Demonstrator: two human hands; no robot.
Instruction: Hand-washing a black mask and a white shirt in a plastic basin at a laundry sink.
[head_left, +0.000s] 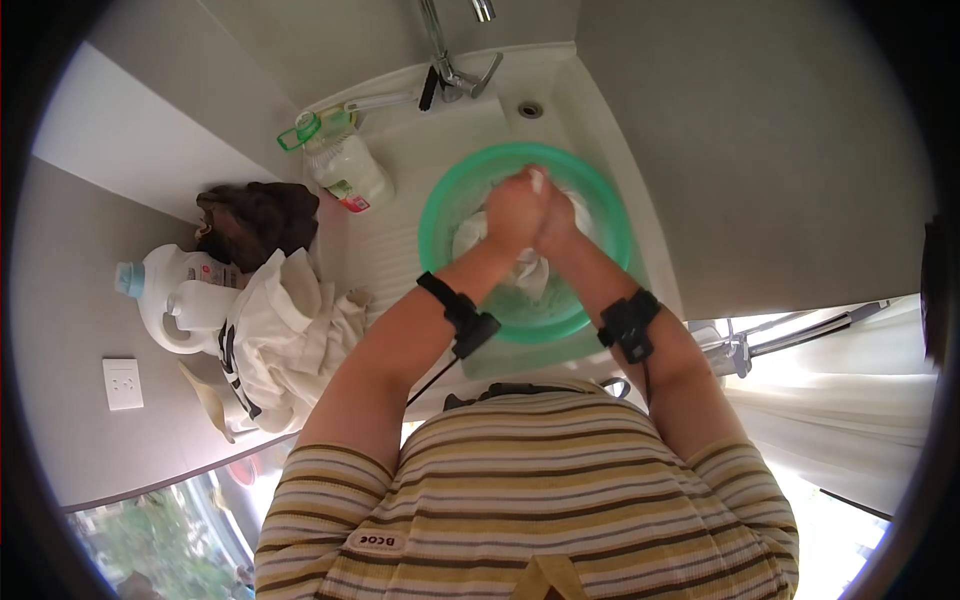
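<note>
A green plastic basin (437, 281) stands in a white laundry sink, with a wet white cloth (531, 276) inside it. Over the basin's middle, my left hand (514, 206) and my right hand (556, 219) are pressed together, fingers closed. A bit of white shows between them near the knuckles, and the cloth spreads out beneath and to both sides, so both hands grip part of it. The fingers are slightly blurred, and the palms are hidden. Each forearm wears a black strap with a small device.
A ribbed washboard (382, 244) slopes left of the basin. A green-capped jug (351, 169), a dark brown cloth (259, 221), a white garment (289, 330) and a blue-capped detergent bottle (161, 289) line the left side. Behind are a chrome faucet (457, 79) and a drain (530, 110).
</note>
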